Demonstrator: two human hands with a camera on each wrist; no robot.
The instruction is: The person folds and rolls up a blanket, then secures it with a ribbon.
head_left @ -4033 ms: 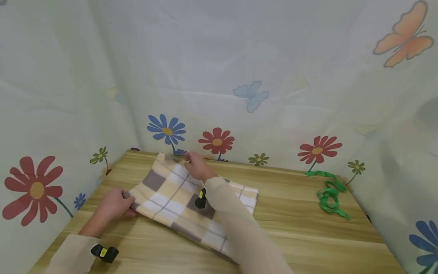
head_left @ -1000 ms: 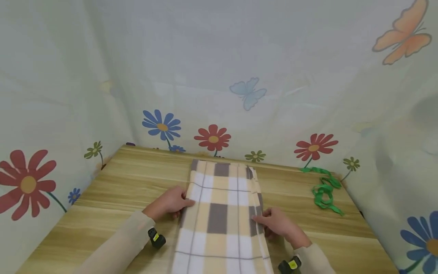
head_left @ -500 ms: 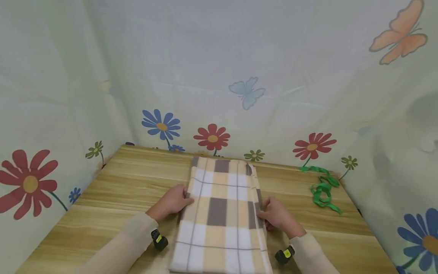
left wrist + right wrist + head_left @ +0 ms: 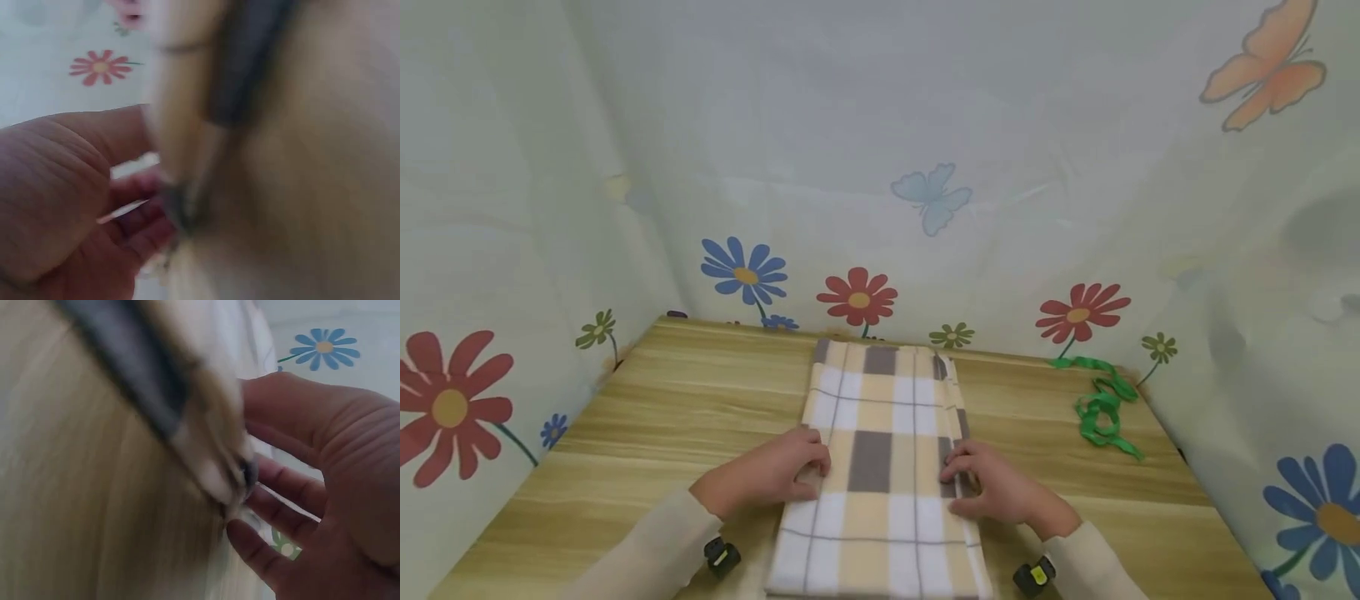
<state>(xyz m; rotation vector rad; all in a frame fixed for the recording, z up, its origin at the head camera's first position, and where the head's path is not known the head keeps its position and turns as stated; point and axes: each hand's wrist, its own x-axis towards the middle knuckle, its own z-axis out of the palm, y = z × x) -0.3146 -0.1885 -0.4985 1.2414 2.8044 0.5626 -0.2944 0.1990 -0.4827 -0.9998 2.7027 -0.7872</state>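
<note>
Left hand (image 4: 781, 468) and right hand (image 4: 1002, 492) touch the checked cloth (image 4: 869, 500) between them, fingers and thumbs apart. Ribbon (image 4: 1123, 389) lies beyond the right hand.

No readable text. Yellow label (image 4: 1038, 575) on right wrist camera (image 4: 1026, 582): too small to read. Pale mark (image 4: 721, 558) on left wrist camera (image 4: 718, 567): likewise illegible.
</note>
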